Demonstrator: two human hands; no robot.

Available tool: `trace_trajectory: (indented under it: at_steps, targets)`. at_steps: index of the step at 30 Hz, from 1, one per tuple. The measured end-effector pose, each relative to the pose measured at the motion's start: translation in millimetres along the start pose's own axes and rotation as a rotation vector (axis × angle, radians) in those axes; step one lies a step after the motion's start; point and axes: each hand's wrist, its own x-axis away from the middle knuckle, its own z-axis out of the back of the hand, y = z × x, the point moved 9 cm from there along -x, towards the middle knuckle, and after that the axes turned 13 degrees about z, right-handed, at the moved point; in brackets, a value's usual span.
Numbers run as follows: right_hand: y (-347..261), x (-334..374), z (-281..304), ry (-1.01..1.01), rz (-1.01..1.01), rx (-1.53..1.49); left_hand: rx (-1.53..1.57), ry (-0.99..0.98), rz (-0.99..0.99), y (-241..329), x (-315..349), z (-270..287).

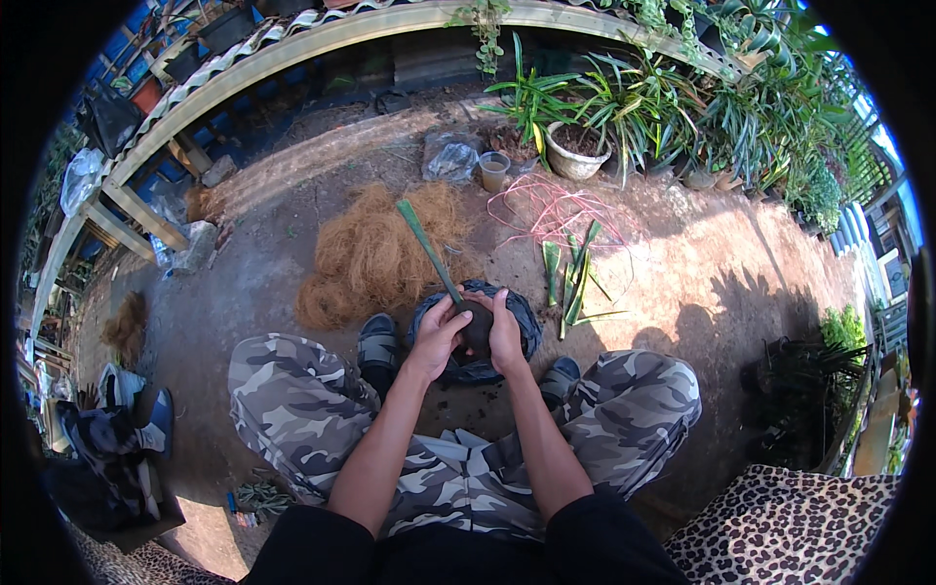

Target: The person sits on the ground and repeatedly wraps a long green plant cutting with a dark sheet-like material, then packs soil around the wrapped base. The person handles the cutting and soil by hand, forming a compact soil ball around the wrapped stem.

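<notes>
Between my two hands sits a dark, rounded soil ball [477, 331] with a long green leaf [426, 246] standing out of it, tilted up to the left. My left hand [438, 337] wraps its left side, thumb across the top by the leaf's base. Around the right side curls my right hand [504, 334]. Under them, between my feet, lies an opened black plastic bag [528, 325]; its contents are mostly hidden by my hands. Brown coconut fibre [382, 249] is heaped just beyond, to the left. Cut green leaves [575, 283] lie on the ground to the right.
Pink string [561, 210] lies tangled beyond the leaves. A plastic cup of murky liquid [494, 172], a clear bag [452, 161] and a white pot [577, 156] with a plant stand farther back. Another person [107, 448] sits at the left. Leopard-print cloth [785, 522] is at lower right.
</notes>
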Motion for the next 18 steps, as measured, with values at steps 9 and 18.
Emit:
trace_trajectory:
  at_steps: [9, 18]
  targets:
    - [-4, 0, 1, 0.028, 0.050, -0.015, -0.116, -0.088, 0.057, 4, 3, -7]
    - [14, -8, 10, 0.167, 0.083, -0.112, -0.158, 0.251, -0.076, -1, -2, 16]
